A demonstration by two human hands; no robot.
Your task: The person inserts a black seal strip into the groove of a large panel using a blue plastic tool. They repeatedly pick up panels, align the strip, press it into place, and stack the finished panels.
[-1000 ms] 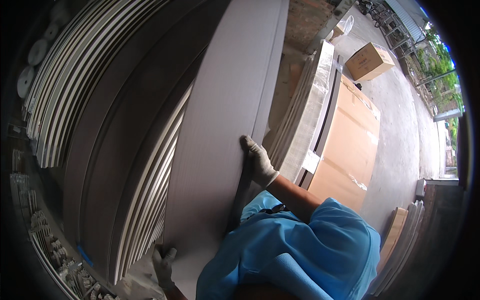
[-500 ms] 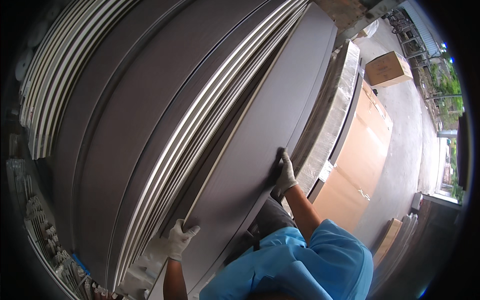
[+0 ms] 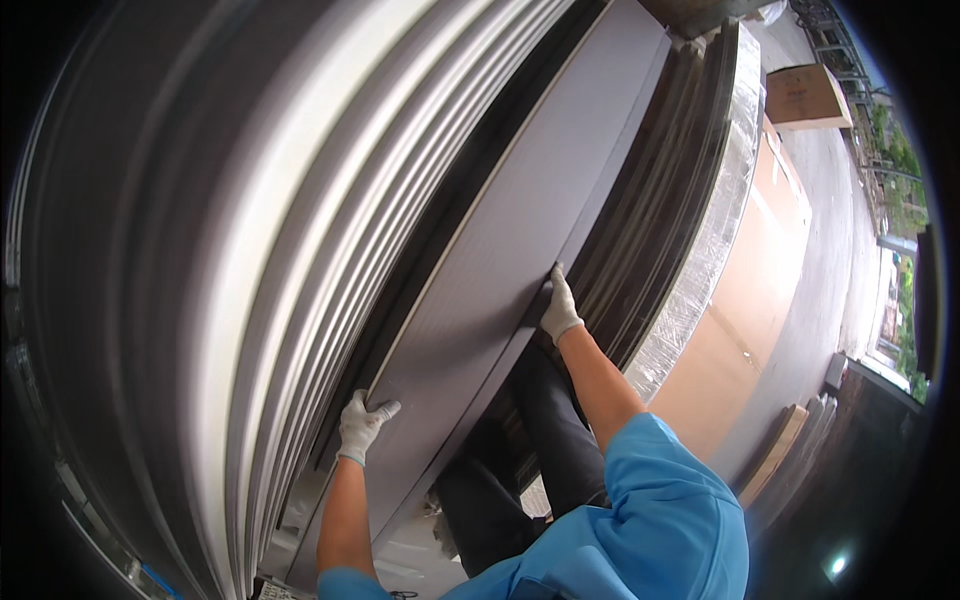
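A long grey-brown panel with a pale edge stands tilted in front of me. My left hand, in a white knit glove, grips its left edge low down, thumb over the face. My right hand, gloved the same way, is closed round the right edge farther up. The fingers behind the panel are hidden on both sides. Close on the left rises a stack of similar panels with white edges.
Right of my legs stands a plastic-wrapped stack of dark panels, with a large cardboard sheet beside it. Beyond lie a cardboard box on the concrete floor and some boards near the lower right.
My view has dropped closer to the left stack, which looms larger and blurs. Both hands keep their hold on the panel. My legs and the dark panels on the right show more.
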